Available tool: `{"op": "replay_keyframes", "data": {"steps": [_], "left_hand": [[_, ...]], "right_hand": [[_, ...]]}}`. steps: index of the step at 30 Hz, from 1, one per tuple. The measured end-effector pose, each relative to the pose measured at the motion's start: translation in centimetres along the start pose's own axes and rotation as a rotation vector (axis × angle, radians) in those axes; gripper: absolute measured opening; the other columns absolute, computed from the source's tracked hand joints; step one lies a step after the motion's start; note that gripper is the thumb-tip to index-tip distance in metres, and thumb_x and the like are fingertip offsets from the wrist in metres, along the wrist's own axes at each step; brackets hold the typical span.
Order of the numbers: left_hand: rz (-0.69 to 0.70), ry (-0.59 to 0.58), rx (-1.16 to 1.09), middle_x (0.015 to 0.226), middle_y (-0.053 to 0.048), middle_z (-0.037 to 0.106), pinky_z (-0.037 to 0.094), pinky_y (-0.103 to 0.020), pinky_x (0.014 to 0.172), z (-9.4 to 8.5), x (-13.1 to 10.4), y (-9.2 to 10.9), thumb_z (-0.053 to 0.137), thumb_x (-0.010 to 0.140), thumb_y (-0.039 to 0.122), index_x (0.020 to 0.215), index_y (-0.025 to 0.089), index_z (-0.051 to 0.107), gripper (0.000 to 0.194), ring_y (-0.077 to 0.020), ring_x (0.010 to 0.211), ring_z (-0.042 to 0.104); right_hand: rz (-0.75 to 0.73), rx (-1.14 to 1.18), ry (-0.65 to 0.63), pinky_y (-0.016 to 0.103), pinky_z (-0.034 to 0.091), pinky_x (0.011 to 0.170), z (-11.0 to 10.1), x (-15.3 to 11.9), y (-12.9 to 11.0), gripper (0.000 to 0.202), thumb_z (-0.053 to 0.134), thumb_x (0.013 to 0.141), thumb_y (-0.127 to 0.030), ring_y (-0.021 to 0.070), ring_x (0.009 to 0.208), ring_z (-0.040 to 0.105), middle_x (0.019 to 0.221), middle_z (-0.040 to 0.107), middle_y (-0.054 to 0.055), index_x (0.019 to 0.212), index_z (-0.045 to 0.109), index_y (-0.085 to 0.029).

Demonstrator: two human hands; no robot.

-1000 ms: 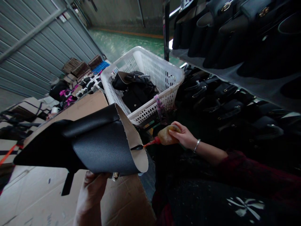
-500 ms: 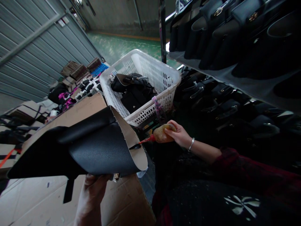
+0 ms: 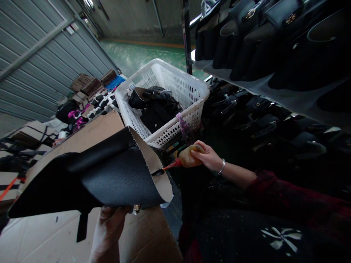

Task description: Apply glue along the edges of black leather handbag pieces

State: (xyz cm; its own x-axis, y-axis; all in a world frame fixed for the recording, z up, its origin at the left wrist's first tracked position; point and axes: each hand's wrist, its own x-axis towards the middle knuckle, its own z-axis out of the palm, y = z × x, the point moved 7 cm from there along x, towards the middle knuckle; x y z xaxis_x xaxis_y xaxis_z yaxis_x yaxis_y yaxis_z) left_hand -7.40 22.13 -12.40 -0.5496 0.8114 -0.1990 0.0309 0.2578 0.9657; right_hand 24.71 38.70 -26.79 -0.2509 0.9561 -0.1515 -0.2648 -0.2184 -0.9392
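Note:
My left hand grips the underside of a black leather bag piece, holding it up at a tilt; my fingertips are partly hidden beneath it. The piece curves round into an open end with a beige lining. A narrow black strap hangs from its lower edge, and a small metal fitting shows below. My right hand is closed around a yellowish glue bottle with a red nozzle. The nozzle's tip points left, at a small black tab on the lining near the open edge.
A white plastic basket with black bag pieces inside stands just beyond. Shelves of black bags rise on the right. Cardboard covers the surface under my left hand. Stacked pieces lie at the back left.
The bag piece sits slightly lower in view, and the view has shifted a little. Both hands keep their hold, with the nozzle still at the tab.

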Motion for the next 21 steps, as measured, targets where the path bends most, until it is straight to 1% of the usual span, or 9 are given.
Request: {"op": "replay_keyframes", "data": {"steps": [3,4,8,9,11,13,17,19,21], "left_hand": [[0.006,-0.051,0.012,0.045,0.003,0.055,0.051,-0.023,0.049,0.1,0.0,-0.3,0.086,0.037,0.015,0.041,0.019,0.061,0.025,-0.0113,0.046,0.051],[0.01,-0.053,0.008,0.046,0.003,0.055,0.051,-0.023,0.051,0.1,0.0,-0.4,0.086,0.039,0.015,0.042,0.019,0.061,0.025,-0.0108,0.047,0.051],[0.064,0.021,-0.029,0.049,0.005,0.053,0.049,-0.021,0.054,-0.1,-0.6,-0.5,0.084,0.046,0.016,0.045,0.018,0.059,0.025,-0.0094,0.051,0.05],[0.077,0.033,-0.023,0.049,0.005,0.053,0.049,-0.02,0.054,-0.2,-0.8,-0.5,0.084,0.047,0.017,0.045,0.018,0.058,0.026,-0.0092,0.052,0.049],[0.091,0.031,0.009,0.048,0.004,0.05,0.047,-0.019,0.053,0.0,-1.1,-0.6,0.083,0.048,0.015,0.042,0.016,0.054,0.03,-0.0083,0.05,0.046],[0.081,0.029,0.025,0.05,0.004,0.051,0.047,-0.02,0.054,0.1,-1.4,-0.8,0.082,0.049,0.015,0.044,0.016,0.056,0.027,-0.0084,0.052,0.047],[0.037,0.109,-0.037,0.055,0.004,0.057,0.049,-0.02,0.058,0.6,-2.6,-1.0,0.08,0.053,0.014,0.052,0.017,0.061,0.019,-0.0092,0.055,0.051],[0.026,0.141,-0.032,0.054,0.005,0.057,0.049,-0.018,0.059,1.2,-3.3,-0.9,0.079,0.053,0.014,0.051,0.018,0.06,0.019,-0.0088,0.055,0.051],[0.02,0.146,-0.02,0.055,0.006,0.058,0.049,-0.016,0.062,1.7,-4.0,-0.7,0.078,0.053,0.015,0.051,0.018,0.06,0.018,-0.0082,0.057,0.052]], "right_hand": [[-0.01,0.03,0.059,0.025,0.042,0.061,-0.3,0.0,0.1,0.048,0.079,0.062,-0.058,0.0123,0.064,0.047,0.069,0.052,-0.004,0.078,0.051,-0.022],[-0.01,0.044,0.06,0.025,0.042,0.061,-0.2,-0.1,0.1,0.048,0.078,0.063,-0.058,0.0123,0.063,0.048,0.07,0.051,-0.004,0.079,0.051,-0.022],[-0.016,-0.005,-0.032,0.025,0.042,0.06,0.8,-0.4,-0.2,0.043,0.076,0.067,-0.055,0.0126,0.063,0.047,0.069,0.051,-0.003,0.08,0.051,-0.022],[-0.02,-0.026,-0.033,0.025,0.042,0.06,0.8,-0.5,-0.4,0.042,0.076,0.067,-0.054,0.0127,0.063,0.047,0.068,0.051,-0.003,0.079,0.051,-0.022],[-0.022,-0.035,0.006,0.025,0.042,0.06,0.5,-0.5,-0.6,0.043,0.076,0.066,-0.055,0.013,0.064,0.047,0.068,0.051,-0.003,0.078,0.051,-0.022],[-0.021,-0.013,0.028,0.026,0.042,0.059,0.3,-0.5,-0.7,0.044,0.077,0.066,-0.055,0.0128,0.063,0.047,0.068,0.051,-0.003,0.078,0.051,-0.022],[-0.027,-0.01,-0.054,0.026,0.042,0.061,0.7,-0.7,-0.9,0.042,0.078,0.065,-0.053,0.0125,0.063,0.046,0.068,0.052,-0.003,0.078,0.052,-0.022],[-0.02,-0.006,-0.029,0.026,0.041,0.061,0.5,-0.8,-0.8,0.043,0.079,0.064,-0.053,0.0125,0.063,0.046,0.068,0.052,-0.003,0.078,0.052,-0.022],[0.003,0.035,0.018,0.025,0.041,0.06,0.3,-0.9,-0.4,0.045,0.079,0.064,-0.055,0.0125,0.064,0.047,0.068,0.052,-0.003,0.078,0.052,-0.022]]}}
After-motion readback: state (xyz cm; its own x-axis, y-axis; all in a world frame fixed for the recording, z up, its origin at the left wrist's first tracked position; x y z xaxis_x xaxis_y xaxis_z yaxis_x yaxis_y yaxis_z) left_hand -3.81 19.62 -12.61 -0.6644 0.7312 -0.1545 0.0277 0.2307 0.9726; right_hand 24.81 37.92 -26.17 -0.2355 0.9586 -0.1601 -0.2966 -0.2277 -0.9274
